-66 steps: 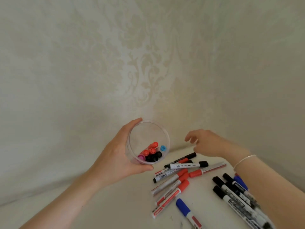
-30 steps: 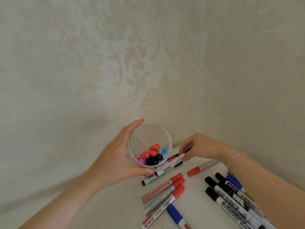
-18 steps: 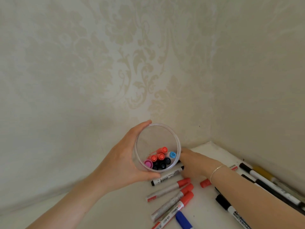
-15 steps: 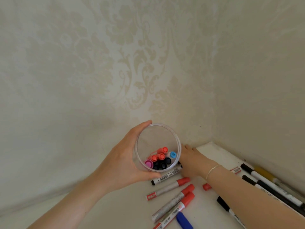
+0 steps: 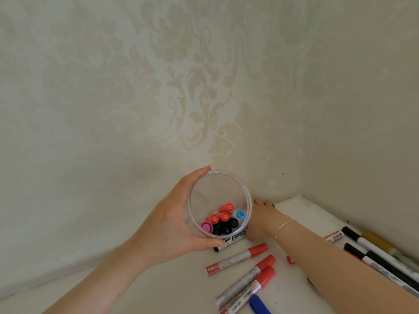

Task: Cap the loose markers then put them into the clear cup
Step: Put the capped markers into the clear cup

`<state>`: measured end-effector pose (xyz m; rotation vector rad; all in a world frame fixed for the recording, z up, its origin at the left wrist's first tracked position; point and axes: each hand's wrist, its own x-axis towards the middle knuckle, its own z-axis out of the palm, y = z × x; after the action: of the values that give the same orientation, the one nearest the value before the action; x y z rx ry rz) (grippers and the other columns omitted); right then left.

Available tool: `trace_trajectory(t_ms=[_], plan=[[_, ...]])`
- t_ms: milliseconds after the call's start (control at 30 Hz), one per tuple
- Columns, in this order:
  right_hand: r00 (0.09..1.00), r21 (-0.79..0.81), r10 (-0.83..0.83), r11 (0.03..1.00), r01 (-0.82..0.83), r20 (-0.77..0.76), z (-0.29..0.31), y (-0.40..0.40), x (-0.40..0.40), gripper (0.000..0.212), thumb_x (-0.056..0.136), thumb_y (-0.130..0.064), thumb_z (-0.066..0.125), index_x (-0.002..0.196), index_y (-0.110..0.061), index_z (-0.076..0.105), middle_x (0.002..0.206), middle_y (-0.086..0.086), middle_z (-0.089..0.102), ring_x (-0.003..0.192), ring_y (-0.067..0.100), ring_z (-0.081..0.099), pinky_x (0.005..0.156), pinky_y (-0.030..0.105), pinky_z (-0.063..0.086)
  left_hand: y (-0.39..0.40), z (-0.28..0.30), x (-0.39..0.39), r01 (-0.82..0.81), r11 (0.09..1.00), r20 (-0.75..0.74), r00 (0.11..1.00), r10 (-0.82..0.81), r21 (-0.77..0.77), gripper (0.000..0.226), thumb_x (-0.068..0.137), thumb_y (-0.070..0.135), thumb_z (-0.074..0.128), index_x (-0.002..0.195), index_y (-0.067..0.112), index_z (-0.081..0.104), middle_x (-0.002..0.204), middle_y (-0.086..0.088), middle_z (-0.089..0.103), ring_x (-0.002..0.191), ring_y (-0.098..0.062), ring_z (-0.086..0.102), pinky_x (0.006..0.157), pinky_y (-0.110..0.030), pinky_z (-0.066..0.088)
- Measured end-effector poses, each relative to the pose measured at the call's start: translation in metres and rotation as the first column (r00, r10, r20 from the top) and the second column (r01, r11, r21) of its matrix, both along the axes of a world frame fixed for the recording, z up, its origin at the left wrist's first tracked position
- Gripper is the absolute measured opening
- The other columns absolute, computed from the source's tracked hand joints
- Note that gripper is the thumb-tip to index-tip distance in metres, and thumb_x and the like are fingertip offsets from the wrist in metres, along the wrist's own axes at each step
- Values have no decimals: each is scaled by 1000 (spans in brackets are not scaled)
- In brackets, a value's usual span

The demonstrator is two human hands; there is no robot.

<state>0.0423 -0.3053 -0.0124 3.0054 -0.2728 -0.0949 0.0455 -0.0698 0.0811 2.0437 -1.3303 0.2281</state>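
My left hand (image 5: pixel 167 225) grips the clear cup (image 5: pixel 215 191) from its left side, holding it just above the white table. Several capped markers (image 5: pixel 223 219) stand inside it, with red, black, pink and light blue caps. My right hand (image 5: pixel 260 219) lies on the table just right of the cup, its fingers partly hidden behind the rim. It holds the end of a white black marker (image 5: pixel 235 237) that runs under the cup. Loose red-capped markers (image 5: pixel 235 259) lie in front.
A blue marker (image 5: pixel 259 304) lies at the bottom edge. Black markers (image 5: pixel 374 252) and a yellow one (image 5: pixel 378 241) lie along the right wall. My right forearm covers a red-capped marker (image 5: pixel 290 259). Patterned walls meet in a corner behind the cup.
My right hand came down from the air onto the black marker, closed on it and drew it left beneath the cup. The cup stayed in my left hand.
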Motion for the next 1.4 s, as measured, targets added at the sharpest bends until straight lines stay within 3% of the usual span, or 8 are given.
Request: trace_trajectory(t_ms=[133, 433, 533, 667, 800, 933, 1167, 1400], plan=[[999, -28, 35, 999, -36, -23, 0, -1, -2, 43, 87, -25, 48, 129, -19, 42, 134, 8, 44, 124, 27, 38, 104, 40, 27, 0, -1, 0, 2, 1000, 5, 1000, -2, 5, 114, 45, 37, 94, 137, 48, 28, 135, 44, 30, 123, 23, 32, 91, 6, 23], [999, 300, 32, 953, -40, 32, 14, -5, -17, 40, 79, -21, 62, 118, -23, 54, 117, 1, 61, 106, 22, 59, 89, 30, 48, 6, 0, -1, -4, 1000, 10, 1000, 4, -1, 113, 46, 39, 94, 137, 48, 27, 136, 44, 29, 124, 23, 31, 91, 6, 23], [995, 404, 60, 910, -88, 82, 21, -8, -21, 23, 80, -16, 61, 93, -33, 56, 94, -7, 62, 87, 16, 58, 72, 25, 46, 7, 0, 0, -11, 1000, 4, 1000, 11, 0, 113, 46, 38, 94, 137, 51, 26, 136, 44, 30, 124, 23, 31, 91, 7, 23], [983, 518, 20, 848, -113, 183, 26, -13, -23, 44, 72, -7, 65, 61, -43, 43, 62, -17, 50, 65, 5, 52, 56, 16, 37, 8, -1, 2, -18, 1000, 4, 1000, 18, 2, 115, 46, 38, 94, 136, 53, 25, 136, 44, 30, 124, 23, 31, 91, 7, 23], [983, 744, -31, 658, -115, 179, 25, -20, -23, 42, 69, 1, 69, 76, -39, 60, 50, -21, 54, 46, -5, 47, 50, 12, 36, 7, -3, 2, -19, 1000, -1, 1000, 19, -1, 115, 45, 37, 94, 136, 53, 26, 135, 44, 30, 123, 24, 31, 90, 7, 24], [978, 910, -144, 407, -81, 151, 16, -26, -21, 24, 78, -1, 69, 99, -11, 72, 73, 1, 65, 60, 12, 56, 52, 22, 47, 6, -4, 0, -17, 1000, -7, 1000, 17, -4, 114, 45, 35, 95, 135, 52, 26, 133, 46, 31, 122, 24, 32, 89, 7, 25], [936, 992, -352, -110, -64, 21, 4, -16, -12, 23, 82, 3, 65, 105, 3, 68, 86, 15, 67, 63, 18, 54, 50, 21, 46, 6, -4, 1, -18, 1000, -5, 1000, 18, -2, 115, 46, 40, 94, 136, 54, 25, 136, 43, 31, 125, 20, 32, 92, 5, 26], [825, 983, -557, -82, -167, 94, 4, 7, 0, 12, 81, -3, 69, 89, 6, 70, 95, 32, 67, 77, 30, 58, 70, 38, 55, 7, -4, 0, -13, 1000, -5, 1000, 13, -6, 114, 46, 39, 94, 136, 53, 25, 134, 45, 31, 122, 23, 32, 90, 6, 25]])
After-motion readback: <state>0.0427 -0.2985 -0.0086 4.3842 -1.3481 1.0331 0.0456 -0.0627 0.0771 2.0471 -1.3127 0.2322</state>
